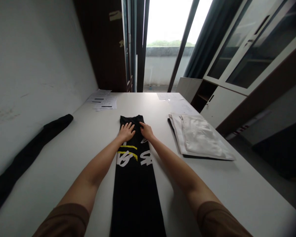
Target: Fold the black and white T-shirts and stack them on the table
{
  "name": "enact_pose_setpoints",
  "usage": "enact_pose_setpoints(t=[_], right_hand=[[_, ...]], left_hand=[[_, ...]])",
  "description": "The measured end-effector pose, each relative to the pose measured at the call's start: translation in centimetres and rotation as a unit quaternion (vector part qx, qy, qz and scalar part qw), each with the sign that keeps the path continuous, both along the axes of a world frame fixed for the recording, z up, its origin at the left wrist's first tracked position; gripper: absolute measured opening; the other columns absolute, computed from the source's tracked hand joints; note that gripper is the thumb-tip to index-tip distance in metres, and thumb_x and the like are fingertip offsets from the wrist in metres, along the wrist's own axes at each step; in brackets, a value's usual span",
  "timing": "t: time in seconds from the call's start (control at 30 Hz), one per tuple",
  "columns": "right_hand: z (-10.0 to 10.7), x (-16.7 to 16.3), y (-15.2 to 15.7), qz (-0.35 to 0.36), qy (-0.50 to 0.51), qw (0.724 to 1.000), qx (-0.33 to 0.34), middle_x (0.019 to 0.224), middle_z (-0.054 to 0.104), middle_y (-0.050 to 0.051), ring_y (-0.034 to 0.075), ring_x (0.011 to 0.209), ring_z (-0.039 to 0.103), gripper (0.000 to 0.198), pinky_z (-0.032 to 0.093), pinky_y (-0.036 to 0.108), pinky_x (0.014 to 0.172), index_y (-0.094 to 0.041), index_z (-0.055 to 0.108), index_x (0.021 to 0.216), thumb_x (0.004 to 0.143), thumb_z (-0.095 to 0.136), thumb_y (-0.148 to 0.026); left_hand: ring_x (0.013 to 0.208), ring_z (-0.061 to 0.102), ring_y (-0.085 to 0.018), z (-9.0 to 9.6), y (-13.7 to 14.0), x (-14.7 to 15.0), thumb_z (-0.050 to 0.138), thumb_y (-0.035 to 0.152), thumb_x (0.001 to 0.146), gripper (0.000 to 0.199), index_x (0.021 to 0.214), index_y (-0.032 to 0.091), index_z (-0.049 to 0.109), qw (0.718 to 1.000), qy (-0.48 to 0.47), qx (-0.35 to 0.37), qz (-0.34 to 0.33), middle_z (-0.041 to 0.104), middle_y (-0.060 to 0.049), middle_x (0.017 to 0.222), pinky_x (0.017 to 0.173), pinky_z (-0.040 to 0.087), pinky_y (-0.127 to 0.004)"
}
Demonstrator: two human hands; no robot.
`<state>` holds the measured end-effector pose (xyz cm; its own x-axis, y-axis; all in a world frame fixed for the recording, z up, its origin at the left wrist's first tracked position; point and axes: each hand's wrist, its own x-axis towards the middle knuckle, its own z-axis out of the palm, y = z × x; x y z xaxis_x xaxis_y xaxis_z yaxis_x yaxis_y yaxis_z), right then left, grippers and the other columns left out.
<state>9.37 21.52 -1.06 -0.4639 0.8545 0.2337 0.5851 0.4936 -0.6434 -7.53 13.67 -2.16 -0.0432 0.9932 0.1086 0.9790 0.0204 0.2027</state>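
Note:
A black T-shirt [135,194], folded into a long narrow strip, lies lengthwise in front of me with its neck end farthest away. White lettering and yellow stripes show near its far end. My left hand [127,132] rests flat on the cloth just below that end, fingers spread. At the right edge, my right hand [146,131] has its fingers drawn together on the fabric, holding the side near the top corner. Its lower fingers are partly hidden.
The white table [91,131] holds a stack of folded white and black cloth [199,135] at right. A long black garment [34,144] lies along the left by the wall. Papers [105,100] sit at the far end; cabinets [227,95] stand beyond the right edge.

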Motion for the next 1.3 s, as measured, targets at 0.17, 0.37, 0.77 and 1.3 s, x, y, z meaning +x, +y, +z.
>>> enact_pose_setpoints(t=[0.17,0.37,0.77,1.3], right_hand=[[1.2,-2.3,-0.7,-0.001,-0.026,1.000,0.008,0.135,0.067,0.009,0.028,0.127,0.061,0.050,0.046,0.039,0.111,-0.023,0.060,0.143,0.094,0.052,-0.016],[2.3,-4.4,-1.2,0.010,-0.098,0.994,0.051,0.124,0.071,0.014,0.032,0.118,0.066,0.045,0.050,0.040,0.103,-0.025,0.066,0.133,0.091,0.056,-0.013],[-0.5,-5.3,0.1,0.058,0.172,0.968,-0.172,0.144,0.059,0.009,0.016,0.084,0.075,0.049,0.063,0.032,0.070,-0.029,0.048,0.150,0.101,0.039,-0.033],[-1.7,2.0,-3.6,0.241,-0.066,0.962,0.111,0.160,0.042,0.008,0.027,0.150,0.035,0.051,0.030,0.046,0.124,-0.027,0.053,0.150,0.099,0.057,-0.034]], left_hand=[[0.150,0.033,-0.028,0.8,-1.5,0.7,0.039,0.033,0.102,0.049,0.148,0.023,0.052,0.999,-0.011,0.032,-0.018,0.044,-0.009,0.159,0.125,0.018,-0.054],[0.147,0.036,-0.029,0.6,-5.4,2.6,0.048,0.038,0.099,0.049,0.143,0.018,0.055,0.995,-0.001,0.048,-0.082,0.052,-0.013,0.152,0.123,0.023,-0.054],[0.134,0.051,-0.027,3.0,-10.9,2.5,0.050,0.034,0.100,0.036,0.130,0.022,0.065,0.990,-0.027,0.074,-0.115,0.062,-0.009,0.139,0.121,0.030,-0.050],[0.139,0.047,-0.023,1.6,-9.1,1.6,0.045,0.022,0.099,0.039,0.135,0.019,0.057,0.981,-0.107,0.162,-0.015,0.055,-0.009,0.146,0.122,0.034,-0.042]])
